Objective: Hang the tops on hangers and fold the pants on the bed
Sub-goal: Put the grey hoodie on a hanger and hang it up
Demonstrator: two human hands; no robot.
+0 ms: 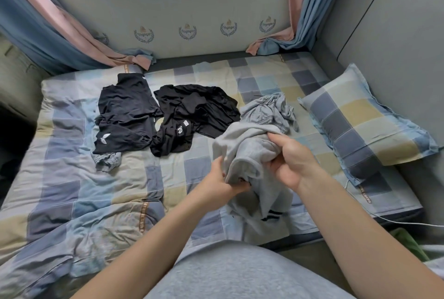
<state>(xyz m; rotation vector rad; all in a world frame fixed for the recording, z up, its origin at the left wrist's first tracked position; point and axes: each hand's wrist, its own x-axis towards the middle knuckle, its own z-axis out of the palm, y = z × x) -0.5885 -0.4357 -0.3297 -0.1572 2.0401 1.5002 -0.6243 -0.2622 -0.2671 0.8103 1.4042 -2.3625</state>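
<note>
Gripping with both hands, we are holding a bunched light grey knit garment (242, 147) up off the bed, just near-left of the checked blue, grey and yellow pillow (365, 125). Our left hand (223, 178) is clutching its lower folds, fingers curled into the cloth. Our right hand (290, 162) is clenching an upper fold. Its lower part is trailing onto the checked quilt (84, 190), showing two short black stripes; we cannot tell whether it is a top or pants.

A thinner crumpled blue-grey garment (269, 109) is lying just left of the pillow, behind our hands. Farther left of the pillow a crumpled black garment (194, 106) is lying. Beyond it, well apart from the pillow, a flatter black garment with a white leaf mark (125, 111) is resting. A white cable (396, 221) is running along the near side of the pillow.
</note>
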